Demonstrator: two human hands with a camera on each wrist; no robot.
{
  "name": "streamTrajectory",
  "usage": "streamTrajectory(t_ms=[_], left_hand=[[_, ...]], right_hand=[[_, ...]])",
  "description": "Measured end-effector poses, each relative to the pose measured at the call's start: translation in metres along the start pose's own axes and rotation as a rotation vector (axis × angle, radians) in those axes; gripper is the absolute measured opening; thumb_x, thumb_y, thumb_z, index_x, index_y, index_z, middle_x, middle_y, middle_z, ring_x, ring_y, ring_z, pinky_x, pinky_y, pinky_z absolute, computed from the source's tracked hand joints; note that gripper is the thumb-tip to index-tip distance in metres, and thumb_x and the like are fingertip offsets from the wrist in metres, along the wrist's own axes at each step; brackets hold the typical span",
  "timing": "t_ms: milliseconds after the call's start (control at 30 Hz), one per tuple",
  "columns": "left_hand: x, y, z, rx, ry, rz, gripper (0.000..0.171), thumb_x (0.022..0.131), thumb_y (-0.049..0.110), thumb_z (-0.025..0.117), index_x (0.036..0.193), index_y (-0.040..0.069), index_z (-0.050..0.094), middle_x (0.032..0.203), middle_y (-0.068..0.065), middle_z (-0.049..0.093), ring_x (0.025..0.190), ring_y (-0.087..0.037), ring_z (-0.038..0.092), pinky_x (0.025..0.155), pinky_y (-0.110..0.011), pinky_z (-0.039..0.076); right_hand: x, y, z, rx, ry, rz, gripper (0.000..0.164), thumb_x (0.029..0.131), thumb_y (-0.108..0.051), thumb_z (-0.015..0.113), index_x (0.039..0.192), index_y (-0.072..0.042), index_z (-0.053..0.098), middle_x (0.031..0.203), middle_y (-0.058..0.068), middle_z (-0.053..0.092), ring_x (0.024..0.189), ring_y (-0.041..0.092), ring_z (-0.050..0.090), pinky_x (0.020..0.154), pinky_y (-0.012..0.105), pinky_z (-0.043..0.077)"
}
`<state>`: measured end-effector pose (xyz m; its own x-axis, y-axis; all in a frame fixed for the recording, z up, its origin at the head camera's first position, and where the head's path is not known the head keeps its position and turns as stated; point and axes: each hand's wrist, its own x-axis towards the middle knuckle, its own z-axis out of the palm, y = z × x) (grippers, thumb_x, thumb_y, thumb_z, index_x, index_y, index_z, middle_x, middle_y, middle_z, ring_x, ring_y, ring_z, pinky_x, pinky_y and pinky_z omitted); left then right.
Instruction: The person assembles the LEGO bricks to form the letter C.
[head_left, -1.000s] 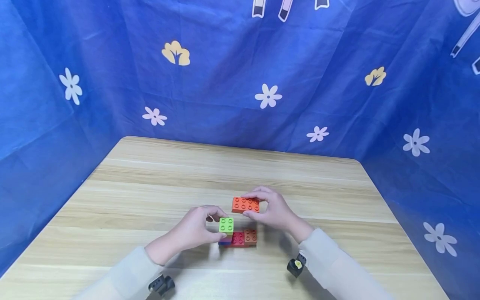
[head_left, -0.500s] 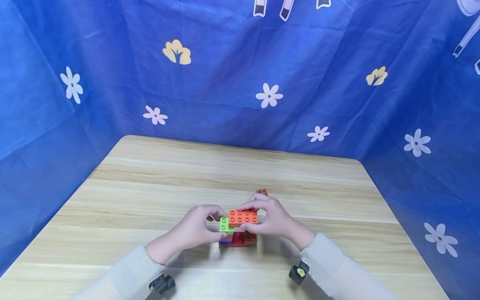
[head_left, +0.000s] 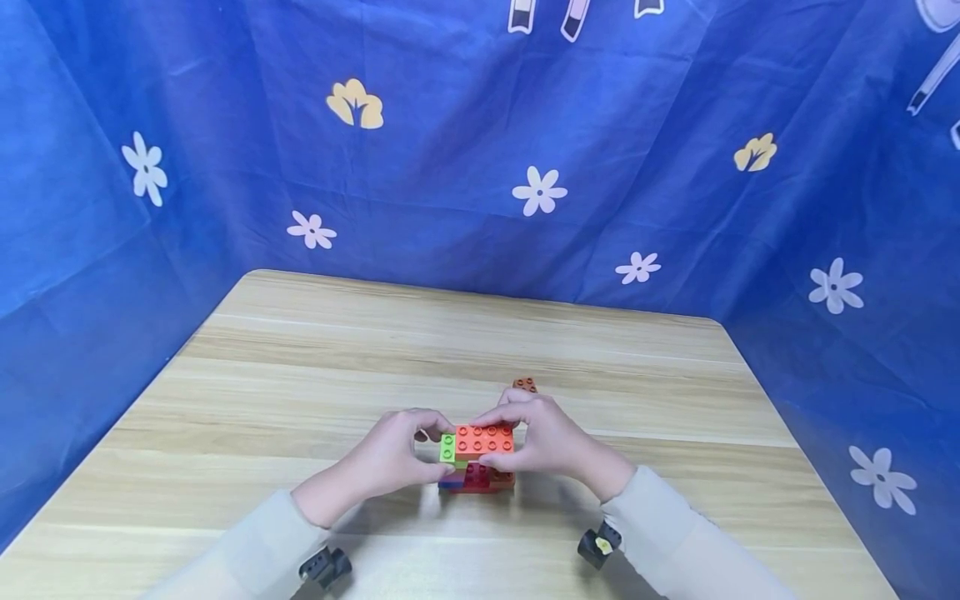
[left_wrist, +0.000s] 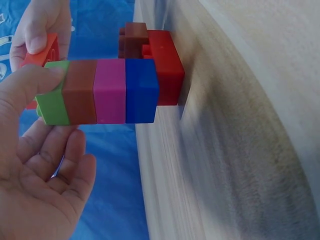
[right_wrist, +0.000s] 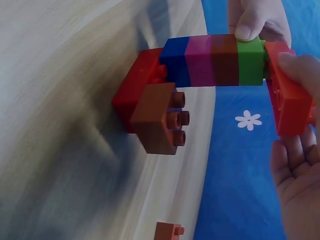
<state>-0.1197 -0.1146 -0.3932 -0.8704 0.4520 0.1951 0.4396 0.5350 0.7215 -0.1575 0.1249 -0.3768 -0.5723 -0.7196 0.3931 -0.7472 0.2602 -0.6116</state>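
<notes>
A tower of square toy bricks rises from one end of a long red brick (left_wrist: 167,70): blue (left_wrist: 141,92), pink (left_wrist: 110,92), brown (left_wrist: 81,92), then green (left_wrist: 54,107) on top. My left hand (head_left: 393,454) pinches the green brick between thumb and fingers. In my right hand (head_left: 551,437) is an orange-red eight-stud brick (head_left: 483,442), held by its long sides. One end of it lies over the green brick's studs, and the rest juts out to the right. Below that overhang, a second brown brick (right_wrist: 154,117) sits on the red brick's other end.
Beyond the right hand, a loose brown brick (head_left: 525,384) lies on the wooden table (head_left: 360,333). Blue patterned cloth (head_left: 450,150) hangs behind and on both sides. A small black camera (head_left: 325,568) is strapped at each wrist.
My right hand has brought the orange-red brick toward me and down onto the green brick, uncovering the loose brown brick behind. The left hand has stayed at the tower.
</notes>
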Motion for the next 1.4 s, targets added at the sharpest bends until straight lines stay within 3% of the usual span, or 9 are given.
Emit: streamTrajectory(t_ms=[467,633,967,1233,1400], left_hand=[[0.000,0.000,0.001,0.006,-0.021,0.023,0.035,0.069,0.018,0.082,0.099,0.014,0.066,0.092,0.008,0.063,0.087,-0.019,0.060,0.079,-0.039,0.050],[0.000,0.002,0.004,-0.065,-0.022,0.037,0.044,0.069,0.021,0.084,0.107,0.010,0.063,0.096,0.007,0.064,0.090,-0.016,0.059,0.081,-0.039,0.051],[-0.001,0.002,0.018,-0.296,0.142,-0.028,0.046,0.069,0.016,0.084,0.109,0.010,0.063,0.101,0.000,0.066,0.089,-0.018,0.063,0.085,-0.049,0.050],[-0.005,0.002,0.027,-0.354,0.237,-0.063,0.039,0.069,0.015,0.084,0.104,0.014,0.066,0.102,0.003,0.067,0.091,-0.020,0.062,0.084,-0.045,0.050],[-0.006,-0.003,0.034,-0.365,0.293,-0.025,0.036,0.070,0.013,0.084,0.102,0.012,0.068,0.102,0.002,0.068,0.090,-0.017,0.063,0.084,-0.040,0.052]], right_hand=[[0.003,-0.006,-0.003,-0.044,-0.056,0.034,0.037,0.068,-0.014,0.085,0.102,-0.008,0.073,0.080,-0.008,0.055,0.072,0.005,0.049,0.062,0.019,0.046],[0.003,-0.006,-0.004,-0.043,-0.052,0.044,0.037,0.067,-0.015,0.085,0.102,-0.009,0.074,0.080,-0.008,0.056,0.072,0.005,0.049,0.062,0.020,0.046],[0.004,-0.005,-0.004,-0.038,-0.047,0.036,0.036,0.068,-0.016,0.086,0.101,-0.010,0.074,0.080,-0.009,0.057,0.073,0.004,0.050,0.063,0.020,0.046],[0.004,-0.005,-0.004,-0.020,-0.042,0.047,0.037,0.067,-0.016,0.086,0.102,-0.011,0.074,0.081,-0.009,0.058,0.073,0.005,0.050,0.063,0.021,0.047],[0.003,-0.005,-0.003,-0.037,-0.045,0.068,0.038,0.067,-0.017,0.085,0.103,-0.013,0.073,0.082,-0.012,0.057,0.074,0.005,0.050,0.064,0.021,0.046]])
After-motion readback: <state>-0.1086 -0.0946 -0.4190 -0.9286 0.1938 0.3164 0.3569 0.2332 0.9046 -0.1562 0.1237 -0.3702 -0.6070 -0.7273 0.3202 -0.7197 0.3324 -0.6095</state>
